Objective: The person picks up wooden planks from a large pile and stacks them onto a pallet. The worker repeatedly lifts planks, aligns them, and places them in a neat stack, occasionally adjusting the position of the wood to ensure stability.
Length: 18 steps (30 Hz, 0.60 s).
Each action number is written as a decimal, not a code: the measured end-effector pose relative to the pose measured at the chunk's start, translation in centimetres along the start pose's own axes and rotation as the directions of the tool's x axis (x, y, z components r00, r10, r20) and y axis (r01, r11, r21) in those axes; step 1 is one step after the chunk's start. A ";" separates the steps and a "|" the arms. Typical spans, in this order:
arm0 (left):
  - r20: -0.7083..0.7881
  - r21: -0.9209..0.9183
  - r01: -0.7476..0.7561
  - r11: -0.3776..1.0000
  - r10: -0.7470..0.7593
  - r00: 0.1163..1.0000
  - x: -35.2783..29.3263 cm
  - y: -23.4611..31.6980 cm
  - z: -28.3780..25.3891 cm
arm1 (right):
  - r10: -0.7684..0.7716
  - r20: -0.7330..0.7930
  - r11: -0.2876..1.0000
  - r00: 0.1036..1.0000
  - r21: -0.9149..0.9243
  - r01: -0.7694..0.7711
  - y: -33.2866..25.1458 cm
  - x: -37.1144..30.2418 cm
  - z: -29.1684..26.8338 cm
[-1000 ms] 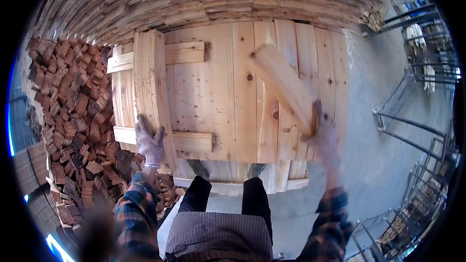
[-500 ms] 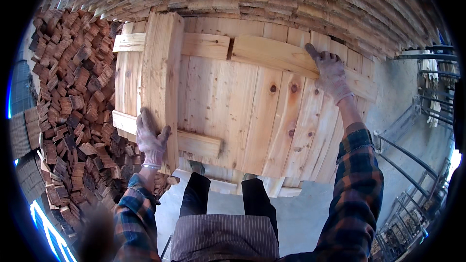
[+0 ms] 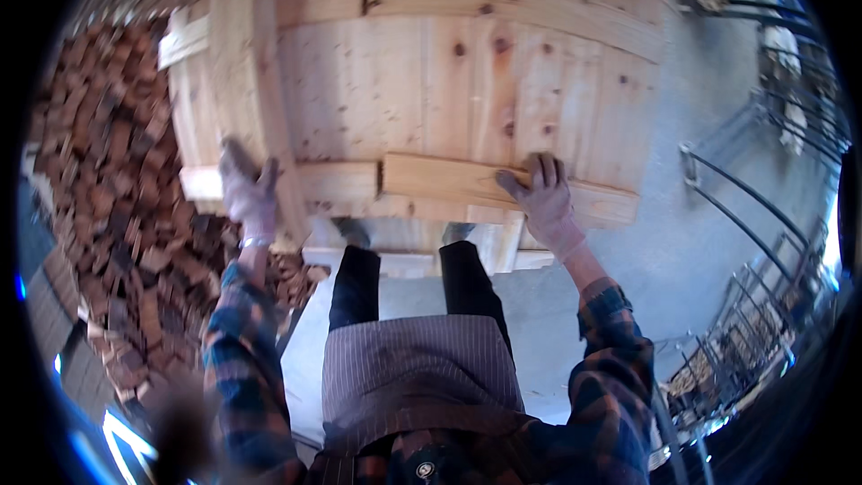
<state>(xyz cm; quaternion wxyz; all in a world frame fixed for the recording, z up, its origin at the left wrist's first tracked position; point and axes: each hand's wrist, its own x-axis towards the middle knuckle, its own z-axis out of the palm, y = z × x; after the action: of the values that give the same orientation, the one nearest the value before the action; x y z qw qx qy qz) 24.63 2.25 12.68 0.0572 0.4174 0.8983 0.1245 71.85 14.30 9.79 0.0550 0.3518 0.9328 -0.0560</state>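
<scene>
Crosswise, just above frame centre, a pale slat (image 3: 440, 176) is touched by the nearer right hand (image 3: 549, 202), its length stretched leftward; whether it is clasped cannot be told

The plank panel (image 3: 359, 94) is showing bare, matt wood with dark knots. The lower right batten (image 3: 440, 177) is presenting smooth, matt wood. The thick board (image 3: 238, 49) at left is showing bare wood. The heaped blocks (image 3: 117, 207) are exposing rough, matt wood. The left hand (image 3: 248, 193) and the right hand (image 3: 549, 202) are wearing matt cloth gloves (image 3: 557, 224). The apron (image 3: 409, 355) is displaying striped, matt cloth; the 2 plaid sleeves (image 3: 238, 341) are also appearing as cloth. The floor (image 3: 687, 287) is appearing smooth; the racks (image 3: 742, 226) are looking metallic.
</scene>
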 end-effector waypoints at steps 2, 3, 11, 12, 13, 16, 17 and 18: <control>0.016 0.089 -0.006 0.996 0.004 1.000 0.5 -0.2 -0.2 | -0.027 -0.045 0.998 0.999 -0.058 0.025 -1.2 0.2 2.5; -0.038 0.090 -0.026 0.996 0.030 0.999 0.1 -1.9 -0.7 | -0.057 0.014 0.998 0.998 -0.024 0.058 -1.9 0.9 0.9; 0.009 0.171 0.075 0.982 -0.078 0.997 -0.3 -0.5 -0.4 | -0.054 -0.011 0.998 0.998 0.010 0.054 -1.8 0.8 1.7; 0.036 0.174 0.147 0.974 -0.155 0.987 -0.6 0.2 -0.9 | -0.063 0.007 0.997 0.998 0.036 0.063 -2.0 0.8 1.0; 0.009 0.154 0.100 0.983 -0.102 0.995 -0.8 -0.5 -1.0 | -0.071 0.007 0.996 0.997 0.047 0.070 -1.8 1.2 0.7; -0.031 0.143 0.040 0.989 -0.036 0.999 -0.8 -1.1 -0.6 | -0.045 -0.060 0.999 0.997 0.028 0.047 -1.8 0.8 1.1; -0.017 0.154 0.041 0.987 -0.039 0.999 -0.7 -1.0 -0.6 | -0.040 -0.018 0.999 0.999 -0.005 0.040 -1.8 0.9 0.9; -0.004 0.165 0.043 0.985 -0.043 0.999 -0.6 -1.0 -0.5 | -0.034 0.023 0.999 0.999 -0.038 0.035 -1.9 0.9 0.6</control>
<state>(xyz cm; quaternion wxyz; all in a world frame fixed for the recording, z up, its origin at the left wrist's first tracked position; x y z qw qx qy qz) 24.12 1.08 12.91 0.0248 0.4012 0.9144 0.0485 69.95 13.34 9.22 0.0710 0.3338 0.9390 -0.0431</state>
